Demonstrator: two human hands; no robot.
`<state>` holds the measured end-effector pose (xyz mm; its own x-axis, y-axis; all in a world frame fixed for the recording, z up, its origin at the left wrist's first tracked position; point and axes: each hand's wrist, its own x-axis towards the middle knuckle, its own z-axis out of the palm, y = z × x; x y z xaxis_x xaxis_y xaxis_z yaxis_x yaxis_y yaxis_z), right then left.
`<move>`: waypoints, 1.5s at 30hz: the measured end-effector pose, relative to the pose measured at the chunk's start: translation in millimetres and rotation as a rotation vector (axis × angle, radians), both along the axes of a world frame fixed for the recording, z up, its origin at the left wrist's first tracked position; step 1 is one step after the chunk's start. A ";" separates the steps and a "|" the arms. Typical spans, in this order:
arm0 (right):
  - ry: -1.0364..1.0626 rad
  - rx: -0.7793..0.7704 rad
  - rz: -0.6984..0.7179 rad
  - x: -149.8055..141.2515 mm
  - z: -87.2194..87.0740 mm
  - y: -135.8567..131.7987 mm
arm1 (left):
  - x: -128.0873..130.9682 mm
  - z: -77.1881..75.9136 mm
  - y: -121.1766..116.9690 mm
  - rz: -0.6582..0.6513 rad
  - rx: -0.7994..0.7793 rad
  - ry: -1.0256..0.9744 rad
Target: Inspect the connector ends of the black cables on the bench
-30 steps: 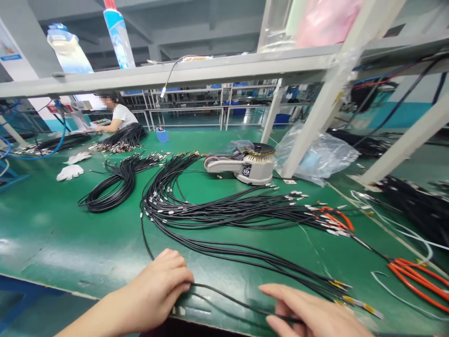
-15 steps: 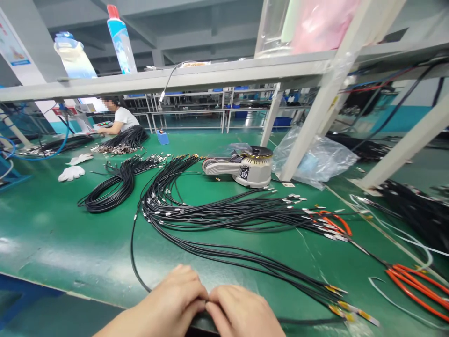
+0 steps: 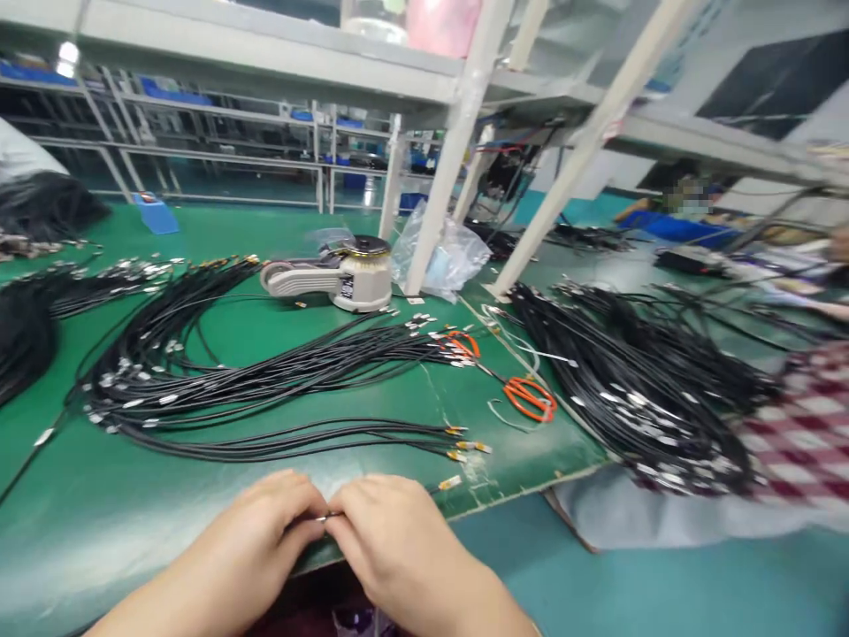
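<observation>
At the table's front edge, my left hand (image 3: 275, 522) and my right hand (image 3: 385, 531) meet with their fingertips almost touching. Both pinch a thin black cable (image 3: 330, 516), and a short piece of it shows in the gap between them. A taped cable end (image 3: 449, 483) sticks out past my right hand. Just beyond my hands lies a small group of black cables (image 3: 285, 433) with yellow and white tape on their ends. Behind it, a larger curved bundle of black cables (image 3: 279, 372) carries many small white labels.
A tape dispenser (image 3: 364, 281) stands behind the bundle, near a clear plastic bag (image 3: 464, 257) and a white shelf post (image 3: 451, 150). Orange-handled scissors (image 3: 529, 400) lie to the right. Another cable heap (image 3: 637, 407) lies by a person's checked clothing (image 3: 813, 425).
My view has swung to the right, bringing the right-hand cable heap and a neighbouring person's checked clothing into sight. Both hands still pinch the cable close together.
</observation>
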<state>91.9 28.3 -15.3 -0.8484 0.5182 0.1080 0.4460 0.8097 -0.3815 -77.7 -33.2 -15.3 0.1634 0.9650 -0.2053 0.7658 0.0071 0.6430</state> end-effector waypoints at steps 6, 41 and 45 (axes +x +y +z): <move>0.199 -0.145 -0.239 77.9 13.3 28.4 | -22.2 -20.2 0.0 0.041 0.001 -0.061; 0.519 -0.936 -0.534 51.6 -1.7 -3.4 | 50.2 -1.8 21.6 0.031 -0.190 -0.366; 0.619 -0.938 -0.552 49.8 -5.5 -10.1 | 50.2 -4.9 19.7 0.106 -0.217 -0.510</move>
<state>141.7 18.3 -20.8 -0.4325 0.8809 -0.1920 0.1791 -0.1247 -0.9759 -27.5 -13.5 -20.2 0.1985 0.9258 -0.3218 0.3465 0.2408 0.9066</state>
